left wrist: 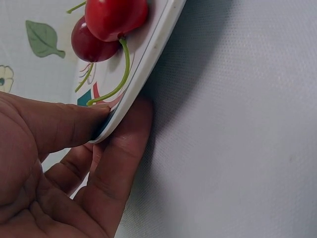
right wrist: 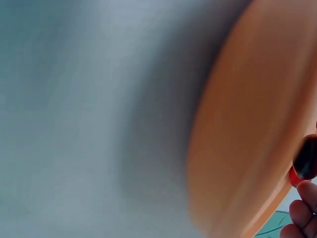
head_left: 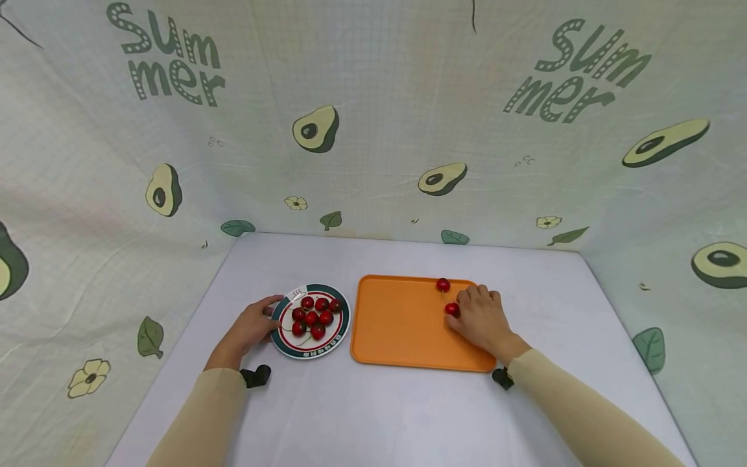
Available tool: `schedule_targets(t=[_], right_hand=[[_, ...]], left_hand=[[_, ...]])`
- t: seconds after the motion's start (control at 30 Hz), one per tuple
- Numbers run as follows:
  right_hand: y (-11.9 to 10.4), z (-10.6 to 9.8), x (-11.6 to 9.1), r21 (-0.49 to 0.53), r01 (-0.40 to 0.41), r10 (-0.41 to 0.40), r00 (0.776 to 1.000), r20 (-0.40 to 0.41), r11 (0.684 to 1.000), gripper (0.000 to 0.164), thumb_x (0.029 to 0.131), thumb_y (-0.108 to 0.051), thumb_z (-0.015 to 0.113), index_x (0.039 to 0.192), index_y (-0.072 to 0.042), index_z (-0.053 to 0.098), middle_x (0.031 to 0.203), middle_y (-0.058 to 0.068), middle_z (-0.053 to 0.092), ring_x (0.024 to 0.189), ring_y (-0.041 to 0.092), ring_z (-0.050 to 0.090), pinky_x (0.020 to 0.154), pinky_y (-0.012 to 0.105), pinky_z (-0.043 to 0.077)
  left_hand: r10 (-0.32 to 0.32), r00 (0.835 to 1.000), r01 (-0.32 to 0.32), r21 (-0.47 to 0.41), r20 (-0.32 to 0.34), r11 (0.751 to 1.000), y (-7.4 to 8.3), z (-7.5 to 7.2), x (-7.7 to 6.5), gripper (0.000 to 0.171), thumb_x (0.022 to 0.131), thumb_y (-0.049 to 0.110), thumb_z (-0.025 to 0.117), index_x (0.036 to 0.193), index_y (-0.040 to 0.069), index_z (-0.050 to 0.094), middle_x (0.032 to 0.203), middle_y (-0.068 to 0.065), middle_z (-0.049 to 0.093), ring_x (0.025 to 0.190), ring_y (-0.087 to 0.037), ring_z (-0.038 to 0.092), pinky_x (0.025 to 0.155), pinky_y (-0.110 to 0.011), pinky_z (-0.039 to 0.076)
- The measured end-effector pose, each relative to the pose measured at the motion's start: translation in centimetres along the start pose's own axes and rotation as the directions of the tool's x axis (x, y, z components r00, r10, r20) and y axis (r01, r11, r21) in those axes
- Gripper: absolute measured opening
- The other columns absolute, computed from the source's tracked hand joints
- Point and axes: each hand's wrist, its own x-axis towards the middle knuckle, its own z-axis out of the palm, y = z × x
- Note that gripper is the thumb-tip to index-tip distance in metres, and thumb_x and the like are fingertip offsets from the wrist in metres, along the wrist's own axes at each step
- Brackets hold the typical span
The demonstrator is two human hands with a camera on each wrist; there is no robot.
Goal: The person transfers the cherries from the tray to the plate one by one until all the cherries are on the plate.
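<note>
A round plate (head_left: 312,354) with a green and red rim carries several red cherries (head_left: 311,318). My left hand (head_left: 249,327) pinches its left rim; in the left wrist view the thumb (left wrist: 64,124) lies on top and fingers are underneath. Green stems show on the cherries (left wrist: 116,17) there. Over the right part of an orange tray (head_left: 403,324), my right hand (head_left: 483,319) has curled fingers, with a cherry (head_left: 452,310) between thumb and forefinger. A second cherry (head_left: 443,285) lies near the tray's back edge. In the right wrist view, fingertips (right wrist: 308,193) meet a dark red cherry (right wrist: 306,159) at the frame's edge.
Plate and tray stand side by side on a white table (head_left: 350,415), a narrow gap between them. A cloth (head_left: 373,130) printed with avocados and leaves hangs behind and along the sides. The tray has a raised rim (right wrist: 237,148).
</note>
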Motion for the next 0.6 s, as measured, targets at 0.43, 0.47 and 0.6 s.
schedule_targets(t=[0.43,0.47,0.6], right_hand=[[-0.21,0.47,0.20,0.004,0.024,-0.024,0.998,-0.065,1.000,0.043,0.092,-0.041,0.071,0.093,0.000,0.059,0.089,0.015,0.056,0.090,0.037,0.051,0.080,0.053,0.041],[-0.21,0.49,0.20,0.000,0.025,-0.025,0.998,-0.066,1.000,0.043,0.092,-0.040,0.071,0.093,0.001,0.059,0.088,0.015,0.056,0.090,0.037,0.051,0.080,0.053,0.041],[-0.24,0.39,0.26,-0.004,0.032,-0.032,0.997,-0.066,0.999,0.040,0.092,-0.038,0.069,0.094,0.001,0.059,0.088,0.015,0.056,0.090,0.037,0.050,0.080,0.052,0.040]], left_hand=[[0.020,1.000,-0.020,0.003,0.001,1.000,-0.01,-0.12,-0.18,0.071,0.098,0.006,0.067,0.163,0.014,0.039,0.141,-0.027,0.047,0.098,-0.027,0.061,0.073,-0.028,0.057],[0.021,1.000,-0.021,0.005,0.001,1.000,0.00,-0.12,-0.19,0.071,0.098,0.006,0.067,0.163,0.014,0.039,0.141,-0.027,0.048,0.098,-0.027,0.061,0.073,-0.028,0.057],[0.016,1.000,-0.016,0.010,-0.001,1.000,-0.07,-0.13,-0.13,0.071,0.098,0.007,0.067,0.162,0.014,0.040,0.140,-0.026,0.048,0.098,-0.027,0.061,0.073,-0.028,0.057]])
